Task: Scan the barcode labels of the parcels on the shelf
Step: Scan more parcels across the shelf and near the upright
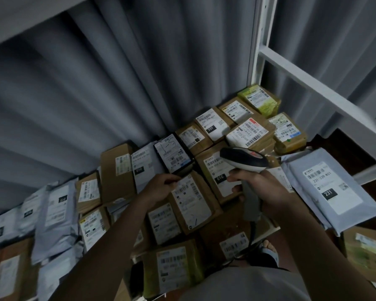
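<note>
Gripped scanner (245,161) in right hand (261,190); left hand (161,187) pinched box (193,203) at label (190,197). Best tilted flat, beam squarely across barcode.

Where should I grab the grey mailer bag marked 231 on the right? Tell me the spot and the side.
Probably take the grey mailer bag by its near right edge, coming from the right. It lies flat and limp with that edge overhanging, while the right hand holding the scanner and the cardboard boxes crowd its left side.
</note>
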